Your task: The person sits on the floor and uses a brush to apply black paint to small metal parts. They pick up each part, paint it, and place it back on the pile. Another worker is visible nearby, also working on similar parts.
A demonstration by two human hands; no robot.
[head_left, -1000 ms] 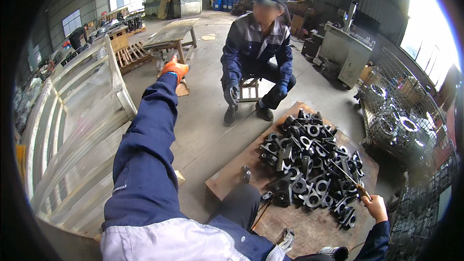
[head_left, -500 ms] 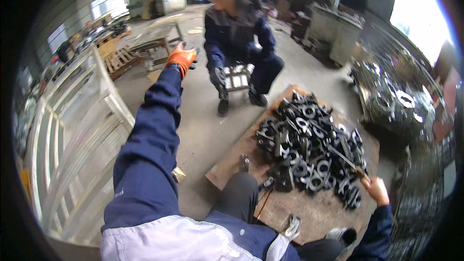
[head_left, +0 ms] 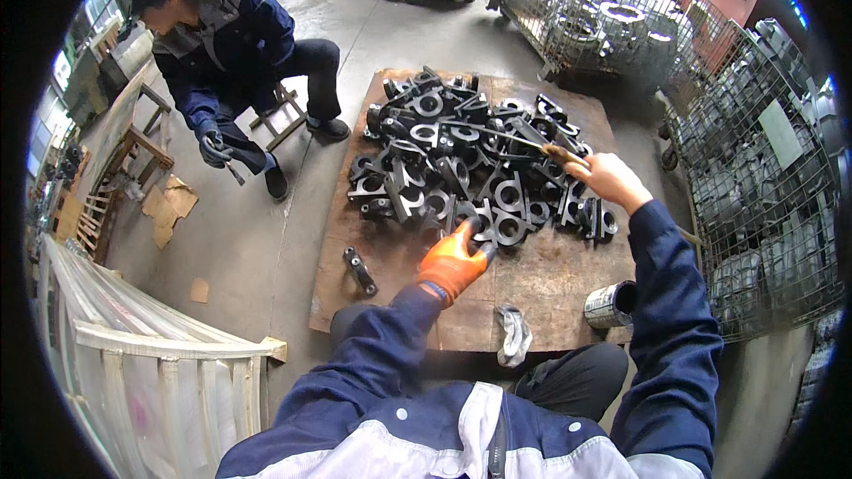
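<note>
A pile of black metal brackets with round holes (head_left: 413, 151) covers the upper part of a brown board. At the pile's near edge is my left hand (head_left: 454, 264), in an orange glove with dark fingertips. Its thumb and fingers are spread against the nearest brackets, and no part is lifted. My bare right hand (head_left: 611, 179) is closed round the wooden handle of a long thin file (head_left: 497, 135), whose blade lies over the pile toward the left. One single bracket (head_left: 360, 271) rests apart from the pile, left of my gloved hand.
The brown board (head_left: 550, 279) also carries a grey-white glove (head_left: 513, 337) and a can (head_left: 609, 305). A co-worker (head_left: 232, 44) sits at the left, holding a small tool. Wire cages of metal parts (head_left: 745, 177) stand right; a pale slatted frame (head_left: 169, 346) is at lower left.
My left hand has come down from its outstretched position toward the co-worker to the pile's near edge. My view has swung right. The file stays in my right hand.
</note>
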